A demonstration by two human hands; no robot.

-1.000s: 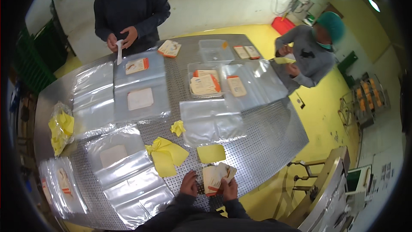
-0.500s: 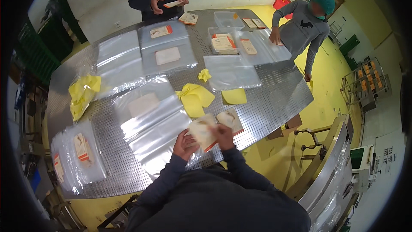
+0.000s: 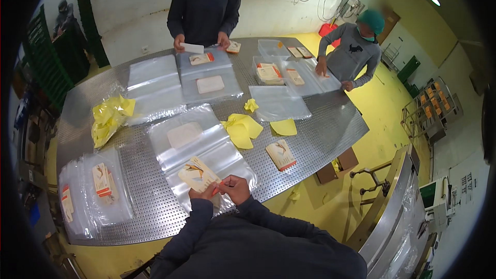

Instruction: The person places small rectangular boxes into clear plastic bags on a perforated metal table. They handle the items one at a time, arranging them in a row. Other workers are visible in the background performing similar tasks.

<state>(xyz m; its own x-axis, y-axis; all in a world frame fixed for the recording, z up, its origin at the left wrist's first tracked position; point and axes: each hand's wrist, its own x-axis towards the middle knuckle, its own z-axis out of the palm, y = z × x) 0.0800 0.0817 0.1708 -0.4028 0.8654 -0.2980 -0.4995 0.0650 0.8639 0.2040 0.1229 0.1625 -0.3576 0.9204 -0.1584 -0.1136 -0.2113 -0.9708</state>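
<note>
Above a stack of clear plastic bags (image 3: 206, 137), I hold a cream printed label (image 3: 196, 172) with an orange-red edge. My left hand (image 3: 205, 192) pinches its lower edge. My right hand (image 3: 235, 190) meets it there, its fingertips closed on the label's orange-red corner. A pale label patch (image 3: 184, 134) sits on the upper part of the same bags. To the right of my hands, a pile of similar labels (image 3: 280, 155) rests on the perforated metal table (image 3: 150, 196).
Yellow paper pieces (image 3: 243, 130) and a yellow-filled plastic bag (image 3: 109, 119) lie around. Labelled bags (image 3: 111, 191) are stacked near left. Across the table stand a person in dark clothes (image 3: 204, 13) and one in a green cap (image 3: 356, 46), beside a clear bin (image 3: 267, 72).
My hands moved left with the label, from beside the label pile to over the bags, and came together. The person opposite lowered their label toward the bags.
</note>
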